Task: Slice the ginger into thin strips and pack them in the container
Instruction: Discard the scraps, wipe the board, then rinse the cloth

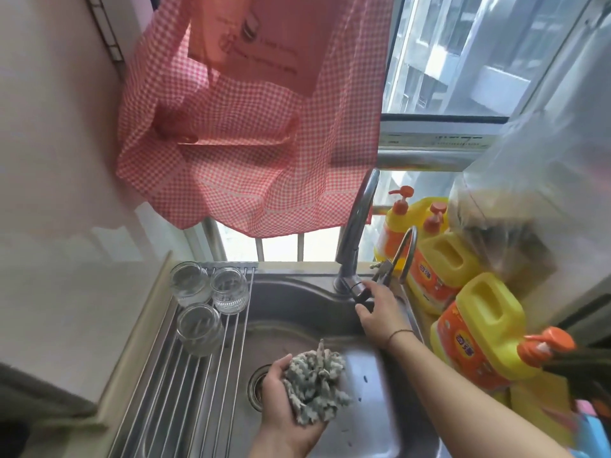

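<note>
the left hand (287, 395) holds a bunched grey-and-white dishcloth (315, 383) over the steel sink (370, 401), just beside the drain (256, 385). the right hand (377, 309) grips the tap's lever (358, 290) at the base of the curved tap (358, 223); a thin band circles that wrist. on the left, a roll-up wire drying rack (198, 375) lies across the sink and carries three clear glasses (208, 297), mouths down, close together. to the right stand yellow detergent jugs (479, 338) with orange caps and labels, crowded against one another. a red-and-white checked cloth (251, 153) hangs above, before the window (463, 54). a clear plastic bag (529, 200) hangs at right.
</note>
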The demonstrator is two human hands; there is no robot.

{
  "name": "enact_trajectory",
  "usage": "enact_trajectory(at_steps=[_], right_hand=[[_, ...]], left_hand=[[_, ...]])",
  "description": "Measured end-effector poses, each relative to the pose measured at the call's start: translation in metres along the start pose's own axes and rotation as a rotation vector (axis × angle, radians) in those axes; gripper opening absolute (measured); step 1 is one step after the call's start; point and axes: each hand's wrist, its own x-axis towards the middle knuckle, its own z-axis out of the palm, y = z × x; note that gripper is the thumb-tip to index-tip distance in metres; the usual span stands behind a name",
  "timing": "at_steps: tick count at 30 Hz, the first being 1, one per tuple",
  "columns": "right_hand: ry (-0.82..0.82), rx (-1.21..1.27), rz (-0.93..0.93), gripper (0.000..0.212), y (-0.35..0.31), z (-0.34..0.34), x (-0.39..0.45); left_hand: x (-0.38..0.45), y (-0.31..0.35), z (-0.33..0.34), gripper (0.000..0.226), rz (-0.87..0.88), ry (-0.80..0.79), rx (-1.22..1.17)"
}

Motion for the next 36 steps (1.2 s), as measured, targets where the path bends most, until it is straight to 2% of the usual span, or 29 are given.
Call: enact_trajectory(at_steps=[2, 5, 6, 8, 10, 11, 15, 18, 19, 21, 23, 24, 26, 30, 32, 34, 36], right_hand=[[0.148, 0.135, 0.109, 0.059, 0.001, -0.002, 0.008], [0.131, 0.506, 0.108, 0.078, 0.004, -0.003, 0.021], [0.128, 0.627, 0.086, 0.073, 0.005, -0.003, 0.024], [0.183, 0.727, 0.069, 0.048, 0.011, -0.004, 0.028], [0.245, 0.675, 0.068, 0.023, 0.02, -0.005, 0.027], [0.254, 0.64, 0.071, 0.017, 0.028, -0.004, 0.026], [0.187, 0.576, 0.09, 0.008, 0.048, -0.003, 0.021], [0.217, 0.637, 0.114, 0.042, 0.039, -0.009, 0.006], [0.263, 0.683, 0.137, 0.044, 0.034, -0.009, -0.006], [0.325, 0.683, 0.086, 0.032, 0.022, -0.001, -0.041], [0.235, 0.653, -0.015, 0.019, 0.012, 0.017, -0.08], [0.17, 0.669, -0.037, 0.019, 0.007, 0.027, -0.096], [0.072, 0.704, -0.095, 0.037, 0.001, 0.047, -0.117], [0.006, 0.423, -0.499, 0.05, -0.005, 0.067, -0.135], [0.01, 0.269, -0.631, 0.051, -0.002, 0.072, -0.132], [0.004, 0.178, -0.646, 0.049, -0.001, 0.074, -0.119], [-0.02, 0.1, -0.52, 0.052, -0.002, 0.072, -0.097]], left_hand=[[-0.004, 0.0, 0.004, 0.048, 0.022, 0.012, 0.002], [-0.009, 0.001, 0.008, 0.042, 0.02, 0.01, -0.001], [-0.01, 0.001, 0.01, 0.041, 0.012, 0.014, -0.003], [-0.011, 0.0, 0.013, 0.04, 0.01, 0.02, -0.019], [-0.012, -0.002, 0.017, 0.037, 0.016, 0.013, -0.031], [-0.012, -0.003, 0.019, 0.036, 0.02, 0.014, -0.03], [-0.011, -0.007, 0.024, 0.044, 0.017, 0.006, -0.02], [-0.011, -0.01, 0.025, 0.048, 0.027, -0.001, -0.016], [-0.011, -0.01, 0.024, 0.048, 0.034, -0.001, -0.008], [-0.011, -0.011, 0.021, 0.049, 0.05, -0.016, 0.009], [-0.013, -0.011, 0.02, 0.051, 0.058, -0.049, 0.021], [-0.012, -0.011, 0.019, 0.052, 0.058, -0.05, 0.024], [-0.007, -0.009, 0.016, 0.051, 0.053, -0.043, 0.027], [0.014, -0.008, 0.011, 0.041, 0.102, 0.026, 0.009], [0.017, -0.013, 0.005, 0.026, 0.154, -0.005, 0.008], [0.022, -0.015, 0.0, 0.042, 0.146, -0.056, 0.002], [0.02, -0.019, 0.001, 0.022, 0.106, -0.116, -0.036]])
